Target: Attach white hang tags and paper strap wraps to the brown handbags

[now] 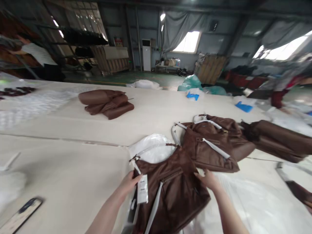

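Note:
A dark brown leather handbag (170,191) is in front of me at the table's near edge. A white-wrapped strap arches over its top, and white wrapping hangs down from its zip. My left hand (131,182) is closed on the bag's upper left side, beside a white hang tag (142,189). On the opposite side, my right hand (207,179) pinches the bag's right edge, its fingertips partly hidden. Just beyond, touching or nearly touching it, lies another brown handbag (207,148) with wrapped straps.
Folded brown leather pieces (107,102) lie across the table (73,162). A further brown bag (280,138) is at the right. Clear plastic sheeting (243,201) spreads near my right arm. A phone (23,214) rests at lower left. One person (39,53) stands far left.

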Available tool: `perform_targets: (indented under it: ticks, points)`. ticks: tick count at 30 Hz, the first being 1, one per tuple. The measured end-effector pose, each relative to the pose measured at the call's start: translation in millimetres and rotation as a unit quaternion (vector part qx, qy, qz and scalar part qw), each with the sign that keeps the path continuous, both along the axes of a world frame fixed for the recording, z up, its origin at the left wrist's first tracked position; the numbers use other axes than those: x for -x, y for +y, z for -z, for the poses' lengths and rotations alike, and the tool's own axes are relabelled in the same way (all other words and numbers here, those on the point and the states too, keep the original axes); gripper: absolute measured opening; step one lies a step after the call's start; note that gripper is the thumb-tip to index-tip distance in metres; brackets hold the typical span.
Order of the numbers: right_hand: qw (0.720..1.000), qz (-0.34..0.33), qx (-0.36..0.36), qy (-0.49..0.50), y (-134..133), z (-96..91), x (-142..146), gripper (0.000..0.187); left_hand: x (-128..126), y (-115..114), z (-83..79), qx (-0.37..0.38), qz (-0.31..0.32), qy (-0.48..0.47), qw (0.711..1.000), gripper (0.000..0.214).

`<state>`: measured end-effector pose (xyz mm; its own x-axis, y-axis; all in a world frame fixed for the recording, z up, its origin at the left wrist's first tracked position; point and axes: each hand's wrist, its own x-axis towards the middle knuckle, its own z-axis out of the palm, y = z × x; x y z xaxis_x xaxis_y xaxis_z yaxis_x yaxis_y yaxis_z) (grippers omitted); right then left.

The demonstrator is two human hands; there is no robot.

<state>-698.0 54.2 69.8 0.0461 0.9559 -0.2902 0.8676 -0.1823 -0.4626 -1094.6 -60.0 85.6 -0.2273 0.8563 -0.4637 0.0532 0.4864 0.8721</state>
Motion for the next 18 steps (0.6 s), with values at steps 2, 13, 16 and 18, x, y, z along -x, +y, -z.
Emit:
perform_targets:
  ticks: [2, 13, 16, 18]
  points:
    - [0.999, 0.014, 0.037, 0.03, -9, 12.3, -4, 0.047, 2, -6, 15.9, 0.029, 0.014, -0.013, 0.999, 0.059]
    - [0.935, 0.024, -0.188, 0.3, -89, -41.6, -14, 0.033, -23, 3, -25.0, -0.124, 0.071, 0.176, 0.974, 0.036]
    - [0.917, 0.081, -0.251, 0.299, -112, -73.2, -55, 0.036, -56, 25, -54.7, -0.179, 0.112, 0.168, 0.963, 0.042]
    - [0.907, 0.125, -0.29, 0.278, -123, -87.1, -89, 0.037, -91, 43, -70.3, -0.209, 0.143, 0.148, 0.956, 0.042]
